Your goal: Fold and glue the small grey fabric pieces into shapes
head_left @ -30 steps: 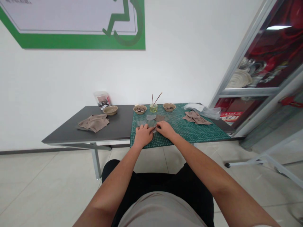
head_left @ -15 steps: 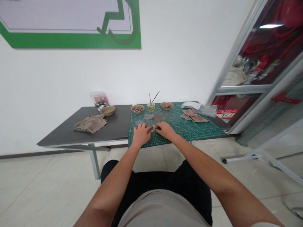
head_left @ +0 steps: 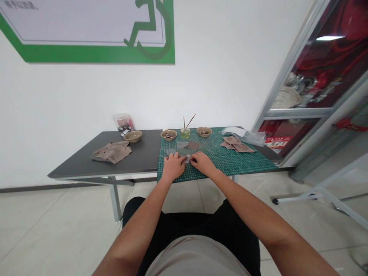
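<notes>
My left hand (head_left: 173,166) and my right hand (head_left: 202,162) rest side by side near the front edge of a green cutting mat (head_left: 230,163). Both hands have their fingers curled and pinch a small pale grey piece (head_left: 188,158) between them. Too little of the piece shows to name it. Just beyond the hands lie a few small fabric pieces (head_left: 184,145), grey and brown, flat on the mat.
The mat lies on a dark table (head_left: 140,155) against a white wall. Along the back stand tan bowls (head_left: 169,134), a small glass with sticks (head_left: 185,132) and a plastic jar (head_left: 123,123). Brown cloths (head_left: 112,151) lie left and right; a clear plastic bag (head_left: 250,135) sits beside a glass cabinet (head_left: 313,88).
The hands stay pinched on the small piece, with only slight finger shifts. The view itself has drifted a little.
</notes>
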Available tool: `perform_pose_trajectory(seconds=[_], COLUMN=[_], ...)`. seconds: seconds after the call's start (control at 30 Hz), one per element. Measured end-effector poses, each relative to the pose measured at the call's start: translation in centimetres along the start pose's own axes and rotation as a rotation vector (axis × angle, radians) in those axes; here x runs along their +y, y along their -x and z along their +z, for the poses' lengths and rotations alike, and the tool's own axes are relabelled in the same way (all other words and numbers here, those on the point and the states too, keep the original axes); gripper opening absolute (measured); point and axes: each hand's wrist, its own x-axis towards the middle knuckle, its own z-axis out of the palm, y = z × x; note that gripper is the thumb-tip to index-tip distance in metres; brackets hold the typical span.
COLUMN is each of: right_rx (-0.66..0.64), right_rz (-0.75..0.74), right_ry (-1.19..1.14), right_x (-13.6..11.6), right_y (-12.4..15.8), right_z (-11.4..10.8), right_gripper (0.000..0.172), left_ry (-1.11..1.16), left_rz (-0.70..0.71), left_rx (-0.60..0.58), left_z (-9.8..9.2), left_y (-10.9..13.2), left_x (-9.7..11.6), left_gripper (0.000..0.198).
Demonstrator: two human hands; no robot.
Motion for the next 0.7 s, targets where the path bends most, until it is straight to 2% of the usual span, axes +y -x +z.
perform_pose_trajectory(seconds=[0.17, 0.37, 0.7], right_rx=[0.013, 0.050, 0.024], right_rz=[0.022, 0.056, 0.034], right_ry=[0.013, 0.011, 0.020], right_x=[-1.5, -0.6, -2.0], right_y=[-0.1, 0.3, 0.1], right_z=[0.5, 0.3, 0.6], right_gripper=[0.012, 0.012, 0.013], left_ry=[-0.012, -0.022, -0.003], left_rz=[-0.010, -0.004, 0.012], left_rx=[-0.013, -0.006, 0.023], left_z=[-0.1, -0.1, 0.2], left_y=[0.0, 0.1, 0.0], left_x=[0.0, -0.1, -0.1], left_gripper=[0.040, 0.040, 0.039])
